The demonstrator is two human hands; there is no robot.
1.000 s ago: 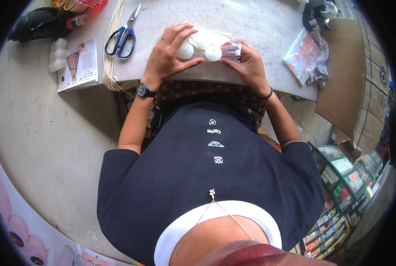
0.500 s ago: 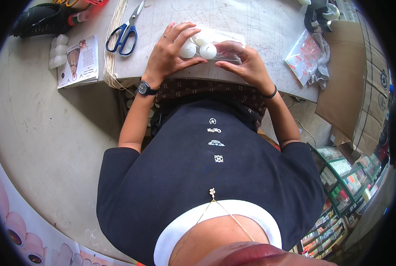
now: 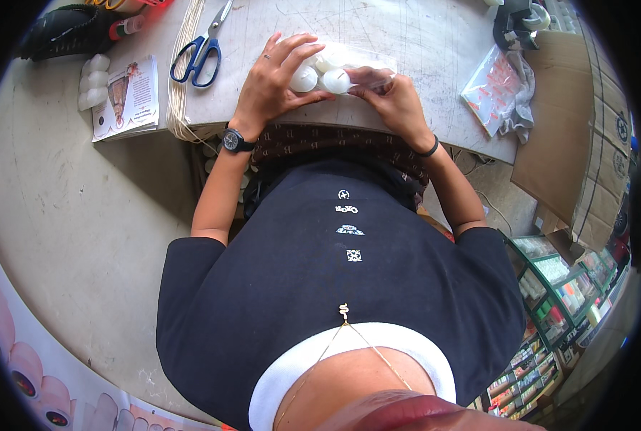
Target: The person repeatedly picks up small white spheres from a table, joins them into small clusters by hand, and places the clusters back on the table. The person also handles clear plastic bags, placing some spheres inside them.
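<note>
While between hands (image 3: 264, 80) (image 3: 401, 105), white balls (image 3: 337, 81).

Blue-handled scissors (image 3: 210, 52) lie partly over a bundle of pale cord (image 3: 177, 118) on the counter (image 3: 428, 32) before me, with a printed leaflet (image 3: 139, 100) farther to my left. On my right I see a black tape dispenser (image 3: 511, 25), brown cardboard (image 3: 550, 115) and green-framed shelves (image 3: 558, 274).

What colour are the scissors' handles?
The handles are dark blue, seen best in the head view.
</note>
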